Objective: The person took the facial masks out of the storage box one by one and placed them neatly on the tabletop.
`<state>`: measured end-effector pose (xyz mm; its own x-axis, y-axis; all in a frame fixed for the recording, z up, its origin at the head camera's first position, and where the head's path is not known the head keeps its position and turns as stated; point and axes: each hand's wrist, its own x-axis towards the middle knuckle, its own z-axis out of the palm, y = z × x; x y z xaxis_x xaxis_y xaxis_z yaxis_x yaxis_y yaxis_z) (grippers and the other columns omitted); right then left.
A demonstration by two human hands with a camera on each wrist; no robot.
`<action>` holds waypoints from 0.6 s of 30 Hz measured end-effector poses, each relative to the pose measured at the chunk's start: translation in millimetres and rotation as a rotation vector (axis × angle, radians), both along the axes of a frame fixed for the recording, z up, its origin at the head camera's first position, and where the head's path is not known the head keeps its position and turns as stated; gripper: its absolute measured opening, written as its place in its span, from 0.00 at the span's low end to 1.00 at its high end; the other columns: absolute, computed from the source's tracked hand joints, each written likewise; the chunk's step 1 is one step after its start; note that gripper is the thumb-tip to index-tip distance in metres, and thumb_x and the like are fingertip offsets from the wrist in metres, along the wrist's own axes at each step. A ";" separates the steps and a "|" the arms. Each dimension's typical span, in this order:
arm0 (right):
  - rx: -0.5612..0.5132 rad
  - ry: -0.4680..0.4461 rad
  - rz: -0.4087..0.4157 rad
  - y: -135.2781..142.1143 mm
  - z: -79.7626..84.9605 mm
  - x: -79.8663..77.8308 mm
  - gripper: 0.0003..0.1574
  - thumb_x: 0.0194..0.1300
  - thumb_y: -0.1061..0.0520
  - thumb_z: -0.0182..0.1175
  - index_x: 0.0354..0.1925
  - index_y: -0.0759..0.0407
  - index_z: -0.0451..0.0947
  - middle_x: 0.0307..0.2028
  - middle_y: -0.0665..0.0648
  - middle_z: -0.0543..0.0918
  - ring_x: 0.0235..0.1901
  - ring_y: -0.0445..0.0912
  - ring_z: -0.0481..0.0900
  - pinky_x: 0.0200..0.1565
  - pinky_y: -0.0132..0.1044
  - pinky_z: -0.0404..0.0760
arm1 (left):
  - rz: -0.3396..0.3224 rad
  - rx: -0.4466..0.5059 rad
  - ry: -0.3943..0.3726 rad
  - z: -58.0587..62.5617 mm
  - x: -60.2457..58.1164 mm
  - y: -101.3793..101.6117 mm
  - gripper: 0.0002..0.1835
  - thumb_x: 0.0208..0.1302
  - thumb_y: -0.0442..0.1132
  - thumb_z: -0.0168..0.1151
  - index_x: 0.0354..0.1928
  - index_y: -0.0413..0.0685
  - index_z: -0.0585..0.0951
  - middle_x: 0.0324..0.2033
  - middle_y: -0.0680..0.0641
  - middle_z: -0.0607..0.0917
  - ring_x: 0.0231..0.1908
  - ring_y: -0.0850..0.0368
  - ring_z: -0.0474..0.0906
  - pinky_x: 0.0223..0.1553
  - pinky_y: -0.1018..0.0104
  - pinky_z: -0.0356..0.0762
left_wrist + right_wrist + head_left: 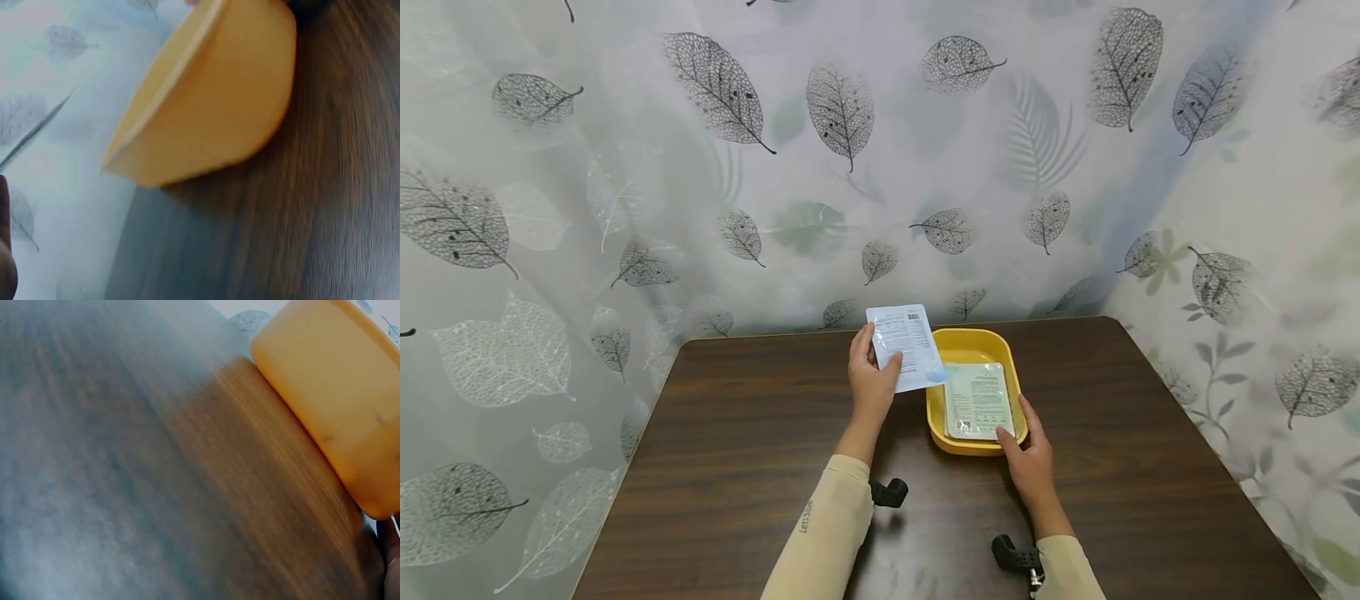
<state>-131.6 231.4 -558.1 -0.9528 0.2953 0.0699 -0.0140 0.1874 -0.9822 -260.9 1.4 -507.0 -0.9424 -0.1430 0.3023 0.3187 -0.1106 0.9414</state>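
In the head view my left hand (872,379) pinches a flat light-blue packet (907,346) with printed text and a barcode, thumb on its printed face. The packet is held up beside and partly over the left rim of a yellow plastic tub (972,336). Inside the tub lie pale-green printed packets (977,400), one on top of another. My right hand (1032,462) grips the tub's near right corner, thumb over the rim by the green packet and fingers along the outside. The left wrist view shows the blue packet only as a thin edge (37,131).
The tub stands on a dark wood-grain table (760,433), towards its back edge. A curtain (865,183) printed with leaves hangs behind and at both sides. Black wrist-worn devices (889,492) sit by both forearms.
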 end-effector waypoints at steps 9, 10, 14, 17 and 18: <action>-0.010 0.002 0.000 5.4 -14.4 -5.1 0.46 0.73 0.60 0.59 0.81 0.55 0.51 0.79 0.64 0.57 0.76 0.57 0.59 0.60 0.10 0.62 | 0.099 0.003 -0.110 -32.2 -9.0 -26.1 0.39 0.59 0.20 0.62 0.74 0.32 0.64 0.74 0.35 0.64 0.64 0.38 0.75 0.56 0.61 0.83; -0.011 0.000 -0.002 6.0 -16.2 -5.8 0.46 0.73 0.60 0.60 0.81 0.55 0.52 0.79 0.63 0.57 0.76 0.57 0.59 0.60 0.10 0.62 | 0.112 -0.010 -0.124 -33.4 -6.9 -27.3 0.39 0.59 0.19 0.61 0.74 0.30 0.64 0.73 0.34 0.64 0.66 0.37 0.73 0.60 0.56 0.81; 0.002 -0.012 -0.015 10.6 -30.1 -11.0 0.46 0.73 0.60 0.60 0.81 0.52 0.52 0.79 0.61 0.57 0.76 0.54 0.60 0.60 0.10 0.61 | 0.138 -0.100 -0.178 -53.0 -6.4 -32.2 0.38 0.58 0.20 0.62 0.73 0.30 0.66 0.72 0.33 0.66 0.68 0.39 0.71 0.66 0.45 0.74; 0.007 -0.013 -0.010 10.4 -27.2 -10.3 0.46 0.73 0.60 0.59 0.81 0.52 0.52 0.79 0.63 0.57 0.75 0.56 0.61 0.59 0.10 0.62 | 0.159 -0.255 -0.187 -68.1 -6.9 -33.7 0.38 0.57 0.23 0.64 0.72 0.31 0.68 0.71 0.34 0.69 0.69 0.40 0.70 0.68 0.46 0.72; 0.006 -0.010 -0.010 10.5 -26.3 -9.8 0.46 0.73 0.59 0.59 0.81 0.52 0.51 0.79 0.63 0.57 0.74 0.56 0.62 0.59 0.10 0.62 | 0.162 -0.306 -0.189 -70.2 -6.3 -33.1 0.37 0.56 0.23 0.63 0.72 0.31 0.68 0.70 0.34 0.69 0.69 0.39 0.70 0.69 0.45 0.71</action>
